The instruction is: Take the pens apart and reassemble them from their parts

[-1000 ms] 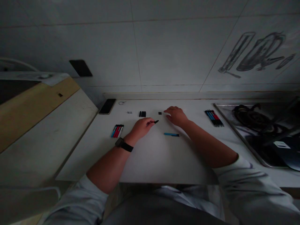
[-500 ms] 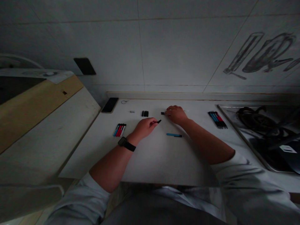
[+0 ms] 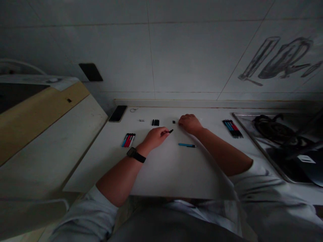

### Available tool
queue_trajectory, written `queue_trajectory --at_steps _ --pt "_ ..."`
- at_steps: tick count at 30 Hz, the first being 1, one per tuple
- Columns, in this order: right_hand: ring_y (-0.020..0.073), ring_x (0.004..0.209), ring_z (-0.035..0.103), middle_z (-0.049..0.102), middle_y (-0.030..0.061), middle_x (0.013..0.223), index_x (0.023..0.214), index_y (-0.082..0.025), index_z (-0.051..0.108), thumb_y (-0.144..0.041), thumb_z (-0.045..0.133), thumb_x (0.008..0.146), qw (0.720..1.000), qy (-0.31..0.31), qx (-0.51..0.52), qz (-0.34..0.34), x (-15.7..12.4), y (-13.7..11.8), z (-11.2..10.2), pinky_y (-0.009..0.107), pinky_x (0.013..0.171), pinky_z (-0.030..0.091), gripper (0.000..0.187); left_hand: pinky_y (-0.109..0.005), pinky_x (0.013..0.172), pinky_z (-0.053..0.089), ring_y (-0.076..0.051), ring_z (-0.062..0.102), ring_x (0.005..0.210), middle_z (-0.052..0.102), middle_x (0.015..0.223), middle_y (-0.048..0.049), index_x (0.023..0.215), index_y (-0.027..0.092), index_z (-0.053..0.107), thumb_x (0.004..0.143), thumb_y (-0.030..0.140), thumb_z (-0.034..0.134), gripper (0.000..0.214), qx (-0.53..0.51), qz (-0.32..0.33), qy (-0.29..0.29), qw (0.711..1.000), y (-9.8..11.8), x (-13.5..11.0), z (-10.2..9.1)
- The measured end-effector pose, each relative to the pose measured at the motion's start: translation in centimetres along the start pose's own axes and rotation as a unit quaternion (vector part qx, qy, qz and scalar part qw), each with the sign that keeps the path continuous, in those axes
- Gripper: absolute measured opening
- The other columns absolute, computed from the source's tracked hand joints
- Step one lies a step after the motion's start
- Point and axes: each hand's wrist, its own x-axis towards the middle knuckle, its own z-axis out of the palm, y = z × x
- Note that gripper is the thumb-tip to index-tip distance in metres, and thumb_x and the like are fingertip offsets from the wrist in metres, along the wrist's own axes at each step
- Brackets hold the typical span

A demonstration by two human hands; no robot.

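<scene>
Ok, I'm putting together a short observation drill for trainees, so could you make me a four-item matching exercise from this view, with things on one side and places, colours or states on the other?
Things:
1. Left hand
2. Phone
3. Single pen
4. Rightmost pen group

Descriptions:
A. beside the stove
B. mostly blue, lying by itself
C. holding a small black piece
D. in the far left corner of the worktop

Right pairs: 1-C, 2-D, 3-B, 4-A
</scene>
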Motion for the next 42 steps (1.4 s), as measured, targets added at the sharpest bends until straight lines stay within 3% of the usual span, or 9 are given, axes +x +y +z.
queue_trajectory --at_steps 4,10,13,18,21,26,31,39,42 --pt "0.0250 0.099 0.065 0.075 0.0106 0.108 0.105 -0.021 0.075 -0.022 0.054 0.099 0.999 0.019 0.032 0.025 -0.8 -1.3 -1.3 0.037 0.090 0.045 0.022 -0.033 0.084 0.054 -0.019 0.071 0.091 0.077 0.101 -0.0049 0.104 0.021 0.074 0.096 0.028 0.065 0.014 -0.001 0.012 0.001 1.000 0.1 0.0 -0.1" --pt "0.0208 0.092 0.067 0.075 0.0072 0.102 0.102 -0.022 0.071 -0.023 0.056 0.098 0.965 0.109 0.233 0.050 -3.2 -3.5 -2.5 0.033 0.086 0.050 0.016 -0.033 0.085 0.053 -0.019 0.070 0.091 0.077 0.098 -0.0040 0.099 0.021 0.076 0.094 0.026 0.068 0.011 0.003 0.034 -0.008 0.999 0.5 -0.1 -0.2" --pt "0.0193 0.084 0.069 0.075 0.0049 0.095 0.097 -0.023 0.068 -0.031 0.062 0.093 0.919 0.134 0.357 0.102 -4.2 -4.2 -1.5 0.033 0.081 0.053 0.011 -0.033 0.085 0.053 -0.020 0.070 0.092 0.077 0.099 -0.0044 0.099 0.021 0.076 0.094 0.025 0.067 0.011 0.008 0.028 -0.010 1.000 0.6 -0.1 -0.2" --pt "0.0196 0.085 0.071 0.074 0.0035 0.089 0.092 -0.024 0.062 -0.047 0.070 0.084 0.801 0.133 0.563 0.154 -4.7 -4.7 1.2 0.036 0.083 0.056 0.026 -0.033 0.085 0.055 -0.019 0.071 0.091 0.077 0.100 -0.0040 0.102 0.022 0.076 0.092 0.025 0.070 0.011 -0.001 0.024 -0.011 1.000 0.4 -0.1 -0.1" --pt "0.0194 0.085 0.070 0.074 0.0035 0.088 0.090 -0.023 0.063 -0.051 0.074 0.080 0.771 0.120 0.608 0.144 -4.8 -4.8 1.7 0.037 0.086 0.056 0.031 -0.033 0.085 0.055 -0.019 0.070 0.090 0.077 0.099 -0.0042 0.101 0.021 0.075 0.093 0.025 0.070 0.011 -0.003 0.027 -0.014 1.000 0.4 -0.1 -0.1" --pt "0.0194 0.084 0.069 0.073 0.0037 0.089 0.090 -0.024 0.065 -0.053 0.077 0.078 0.764 0.120 0.620 0.132 -5.1 -5.3 1.3 0.037 0.085 0.055 0.034 -0.034 0.086 0.054 -0.019 0.070 0.092 0.077 0.098 -0.0035 0.101 0.021 0.075 0.092 0.025 0.071 0.011 -0.007 0.038 -0.013 0.999 0.7 -0.2 -0.2" --pt "0.0189 0.083 0.068 0.073 0.0032 0.088 0.090 -0.024 0.065 -0.055 0.074 0.080 0.776 0.121 0.606 0.127 -5.2 -5.8 1.2 0.035 0.082 0.056 0.035 -0.034 0.087 0.054 -0.019 0.070 0.092 0.077 0.098 -0.0038 0.100 0.022 0.075 0.091 0.025 0.072 0.010 -0.003 0.041 -0.008 0.999 1.0 -0.3 -0.2" --pt "0.0183 0.076 0.067 0.074 0.0031 0.087 0.094 -0.024 0.074 -0.049 0.067 0.090 0.839 0.133 0.516 0.107 -5.6 -6.1 0.7 0.033 0.074 0.056 0.026 -0.033 0.086 0.054 -0.019 0.070 0.092 0.076 0.099 -0.0034 0.101 0.022 0.074 0.094 0.026 0.070 0.010 -0.017 0.046 -0.006 0.999 1.2 -0.3 -0.3" --pt "0.0202 0.085 0.070 0.077 0.0067 0.099 0.102 -0.024 0.077 -0.047 0.065 0.092 0.860 0.183 0.463 0.115 -5.6 -4.9 -0.5 0.035 0.080 0.057 0.027 -0.034 0.088 0.054 -0.019 0.070 0.094 0.076 0.100 -0.0040 0.103 0.021 0.074 0.095 0.025 0.069 0.011 -0.008 0.052 0.000 0.999 1.1 -0.3 -0.3"
